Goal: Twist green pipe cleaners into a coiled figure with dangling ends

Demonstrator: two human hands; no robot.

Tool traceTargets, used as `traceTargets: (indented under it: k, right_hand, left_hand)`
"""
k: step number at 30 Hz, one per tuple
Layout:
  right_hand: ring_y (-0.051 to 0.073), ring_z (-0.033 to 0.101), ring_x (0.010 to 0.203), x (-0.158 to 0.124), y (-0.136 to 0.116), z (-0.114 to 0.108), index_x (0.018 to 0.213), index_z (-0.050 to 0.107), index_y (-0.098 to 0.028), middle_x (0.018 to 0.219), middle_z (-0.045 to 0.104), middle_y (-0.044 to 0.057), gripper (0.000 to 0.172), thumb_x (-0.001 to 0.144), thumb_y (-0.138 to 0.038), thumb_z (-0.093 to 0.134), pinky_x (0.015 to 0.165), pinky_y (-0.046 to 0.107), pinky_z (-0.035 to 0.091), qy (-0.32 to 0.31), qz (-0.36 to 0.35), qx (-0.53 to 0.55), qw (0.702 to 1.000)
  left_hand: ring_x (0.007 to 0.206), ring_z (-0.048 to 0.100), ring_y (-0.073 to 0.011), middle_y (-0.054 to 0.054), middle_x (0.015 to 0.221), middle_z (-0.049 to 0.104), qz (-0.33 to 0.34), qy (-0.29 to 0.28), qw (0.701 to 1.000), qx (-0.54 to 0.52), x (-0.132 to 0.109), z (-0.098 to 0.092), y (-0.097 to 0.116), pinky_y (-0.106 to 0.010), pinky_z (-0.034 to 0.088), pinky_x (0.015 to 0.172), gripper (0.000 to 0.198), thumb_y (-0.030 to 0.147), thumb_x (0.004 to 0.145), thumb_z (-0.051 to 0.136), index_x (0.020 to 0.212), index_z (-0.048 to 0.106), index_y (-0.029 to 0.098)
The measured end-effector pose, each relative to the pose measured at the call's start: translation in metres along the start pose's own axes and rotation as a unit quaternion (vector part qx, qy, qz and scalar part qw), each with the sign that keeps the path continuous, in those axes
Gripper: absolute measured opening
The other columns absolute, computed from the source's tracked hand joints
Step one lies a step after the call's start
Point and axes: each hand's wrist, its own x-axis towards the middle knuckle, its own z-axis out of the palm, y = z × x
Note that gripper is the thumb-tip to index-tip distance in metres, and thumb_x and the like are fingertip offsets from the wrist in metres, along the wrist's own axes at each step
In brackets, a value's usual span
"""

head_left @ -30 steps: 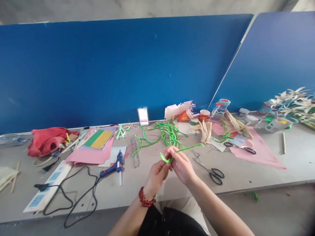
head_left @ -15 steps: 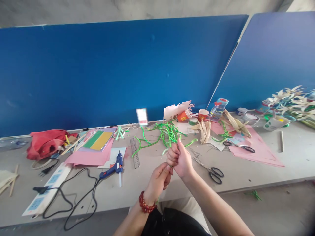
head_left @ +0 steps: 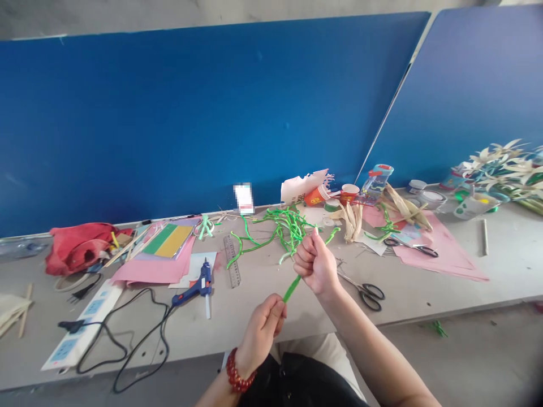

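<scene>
A green pipe cleaner [head_left: 292,289] is stretched between my two hands above the near edge of the grey table [head_left: 254,316]. My left hand [head_left: 263,327], with a red bead bracelet at the wrist, pinches its lower end. Higher and to the right, my right hand [head_left: 313,261] is closed in a fist around its upper part, and the free tip pokes out beyond the knuckles toward the back. A loose tangle of more green pipe cleaners [head_left: 285,228] lies on the table just behind my hands.
Scissors [head_left: 365,293] lie right of my hands, a second pair [head_left: 410,246] on pink paper [head_left: 441,253]. A blue glue gun [head_left: 197,286], ruler [head_left: 231,261], power strip with cables [head_left: 80,333], coloured paper [head_left: 165,249] and red cloth [head_left: 80,244] lie left. Cups and dried husks [head_left: 352,219] stand behind.
My hands have drawn apart: the left dropped toward me and the right rose slightly, pulling the green pipe cleaner from a bent loop into a straight line between them.
</scene>
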Motion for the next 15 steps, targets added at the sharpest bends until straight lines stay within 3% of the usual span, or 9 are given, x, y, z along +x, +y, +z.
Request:
traceTargets:
  k: [4,6,8,9,12,15]
  right_hand:
    - [0.005,0.005,0.04,0.002,-0.002,0.001,0.054,0.026,-0.021,0.046,0.017,-0.011,0.061,0.088,-0.056,0.062,0.033,0.016,0.008,-0.013,0.021,-0.018,1.0]
    - [0.005,0.005,0.04,0.002,-0.001,0.003,0.054,0.026,-0.021,0.045,0.017,-0.011,0.061,0.087,-0.057,0.063,0.033,0.016,0.008,-0.023,0.041,-0.031,0.998]
    - [0.004,0.006,0.04,0.002,0.002,0.006,0.054,0.027,-0.021,0.046,0.019,-0.011,0.061,0.086,-0.058,0.064,0.034,0.016,0.008,-0.029,0.046,-0.041,0.998]
    - [0.005,0.007,0.04,0.002,0.005,0.007,0.055,0.028,-0.021,0.046,0.019,-0.011,0.061,0.085,-0.059,0.065,0.034,0.016,0.009,-0.031,0.044,-0.044,0.998]
    - [0.005,0.01,0.04,0.003,0.012,0.012,0.055,0.03,-0.021,0.046,0.021,-0.011,0.061,0.083,-0.06,0.067,0.034,0.017,0.01,-0.033,0.038,-0.051,0.997]
    - [0.005,0.014,0.04,0.002,0.016,0.015,0.056,0.033,-0.021,0.047,0.023,-0.011,0.058,0.082,-0.06,0.068,0.035,0.017,0.015,-0.044,0.043,-0.072,0.996]
  left_hand:
    - [0.049,0.033,-0.0094,0.007,0.056,0.037,0.009,-0.016,0.998,0.055,-0.003,-0.012,0.001,-0.021,0.03,0.047,0.041,0.055,0.097,0.043,0.077,0.051,0.019]
    - [0.073,0.055,-0.015,-0.003,0.075,0.059,0.081,-0.056,0.988,0.121,0.001,-0.02,0.013,-0.025,0.046,0.071,0.033,0.048,0.095,0.053,0.086,0.063,0.017]
    - [0.1,0.059,-0.022,-0.01,0.105,0.066,0.153,-0.011,0.978,0.142,0.008,-0.025,0.029,-0.031,0.046,0.09,0.029,0.042,0.093,0.058,0.107,0.066,0.018]
    - [0.104,0.06,-0.023,-0.01,0.109,0.067,0.164,0.004,0.976,0.143,0.013,-0.025,0.036,-0.032,0.045,0.092,0.029,0.04,0.093,0.058,0.111,0.067,0.019]
    - [0.087,0.061,-0.02,-0.006,0.09,0.07,0.155,0.038,0.975,0.153,0.026,-0.017,0.047,-0.03,0.046,0.083,0.018,0.034,0.088,0.065,0.092,0.071,0.018]
    - [0.07,0.054,-0.015,-0.002,0.073,0.064,0.122,0.049,0.984,0.118,0.034,-0.007,0.045,-0.026,0.044,0.07,0.016,0.032,0.085,0.067,0.08,0.068,0.017]
